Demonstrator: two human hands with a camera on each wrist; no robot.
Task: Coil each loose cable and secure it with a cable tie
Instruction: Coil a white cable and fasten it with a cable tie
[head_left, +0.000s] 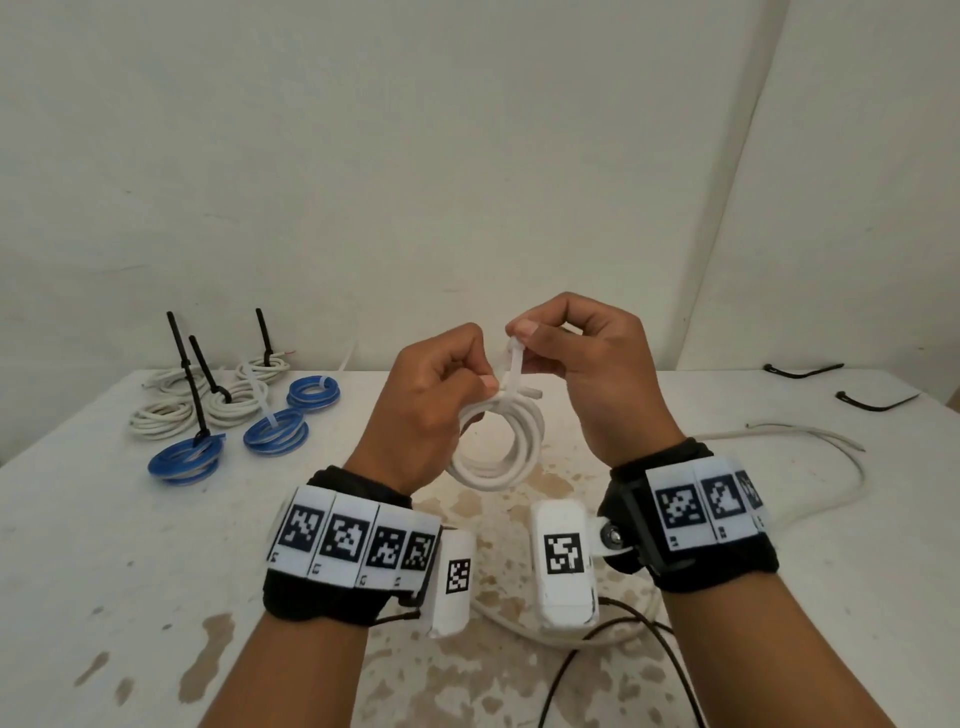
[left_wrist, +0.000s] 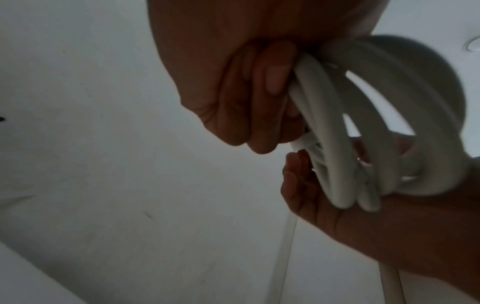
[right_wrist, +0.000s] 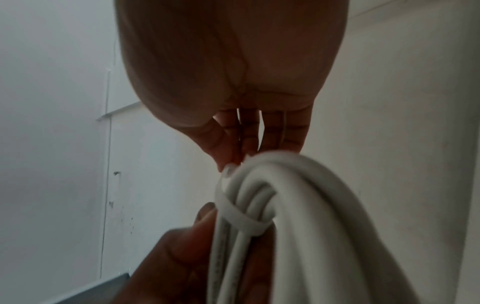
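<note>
A white cable coil hangs in the air above the table's middle, held between both hands. My left hand grips the coil's top with curled fingers; in the left wrist view the coil runs past those fingers. A white cable tie wraps the top of the bundle and stands upward. My right hand pinches the tie's upper end between thumb and forefinger. In the right wrist view the tie loops round the cable strands.
Several tied coils lie at the back left: white ones and blue ones with black or white ties. A loose white cable trails across the table's right side. Two black ties lie at the far right. The table top is stained.
</note>
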